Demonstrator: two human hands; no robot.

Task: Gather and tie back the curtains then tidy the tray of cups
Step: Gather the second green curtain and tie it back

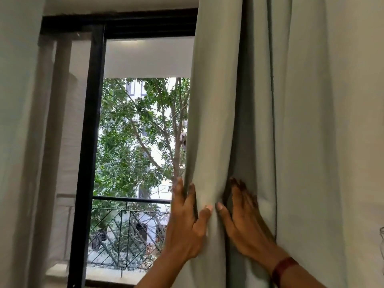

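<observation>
A grey-green curtain [301,121] hangs in heavy folds over the right half of the view. My left hand [186,223] pinches its left edge, with the fingers behind the cloth and the thumb on the front. Just to the right, my right hand [243,219] has its fingers tucked into a deep fold, with the thumb pressed on the front beside the left thumb. One pleat of curtain is held between the two hands. A second pale curtain [18,142] hangs at the far left. No tray of cups is in view.
A black window frame [89,142] stands between the curtains, with a tree and a balcony railing [128,223] outside. A stone sill [108,274] runs along the bottom. Part of a clear glass object [382,235] shows at the right edge.
</observation>
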